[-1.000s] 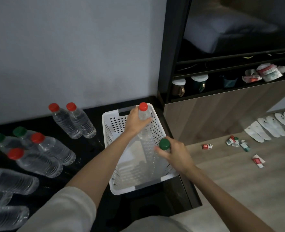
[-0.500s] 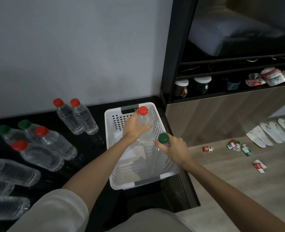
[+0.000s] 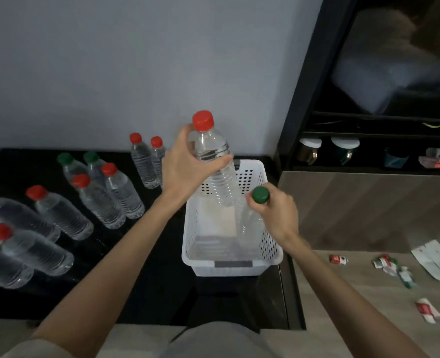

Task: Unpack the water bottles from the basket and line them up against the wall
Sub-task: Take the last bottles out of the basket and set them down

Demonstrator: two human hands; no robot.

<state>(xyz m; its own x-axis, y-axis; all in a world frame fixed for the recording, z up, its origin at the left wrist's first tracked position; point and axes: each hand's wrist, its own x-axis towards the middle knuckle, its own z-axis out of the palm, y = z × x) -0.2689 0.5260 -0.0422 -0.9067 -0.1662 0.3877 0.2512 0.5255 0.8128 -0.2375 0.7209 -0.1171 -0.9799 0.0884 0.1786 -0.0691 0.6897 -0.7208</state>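
Your left hand [image 3: 185, 169] is wrapped round the shoulder of the red-capped bottle [image 3: 213, 151], fingers curled on the clear plastic just under the cap. The bottle hangs above the far left corner of the basket [image 3: 234, 263], its long axis tilted: cap toward the wall [image 3: 136, 60], base pointing down into the basket. Your right hand [image 3: 278, 215] grips the neck of the green-capped bottle [image 3: 249, 223], which stands inside the basket by its right side, not yet lifted clear.

The wall lies far of both hands, and your left hand is the nearer to it. A pair of red-capped bottles [image 3: 145, 161] stands by the wall just left of that hand. The spot between them and the basket's far rim looks the likely landing place, though your hand hides most of it. Mind that pair: it sits close to your left wrist.

On the right the dark shelf unit [image 3: 304, 86] closes off the counter [image 3: 149, 254], so the green-capped bottle would have to travel left across the basket. More bottles [image 3: 105, 200] stand in loose rows on the near left, away from the wall.
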